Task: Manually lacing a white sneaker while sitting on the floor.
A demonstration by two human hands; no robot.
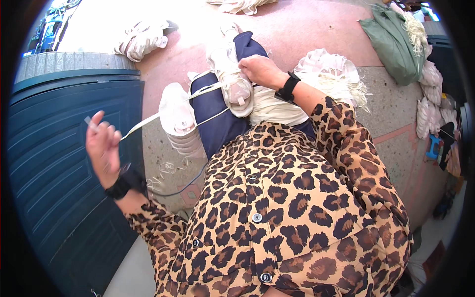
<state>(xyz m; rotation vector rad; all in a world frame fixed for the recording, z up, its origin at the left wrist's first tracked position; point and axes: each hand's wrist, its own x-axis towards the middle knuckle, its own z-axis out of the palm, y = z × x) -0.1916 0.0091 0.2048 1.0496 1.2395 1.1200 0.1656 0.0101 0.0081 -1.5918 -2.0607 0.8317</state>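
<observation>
A pale pink and white shoe (239, 93) lies across my lap on my dark blue trousers, its heel end toward me. A cream shoelace (144, 125) runs from it to my left hand (105, 141), raised out to the left. That hand is closed on the lace, and a small whitish tip sticks out past the fingers. My right hand (262, 71) is closed beside the far part of the shoe; what its fingers hold is hidden. A bundle of cream laces (278, 113) lies over my lap to the right of the shoe.
Left of my leg stands a stack of pale shoes (177, 115). More white shoes (326, 67) and loose laces are heaped on the right. A blue metal door (64, 143) is close on the left. A green sack (393, 47) sits far right; another shoe bundle (143, 42) lies far left.
</observation>
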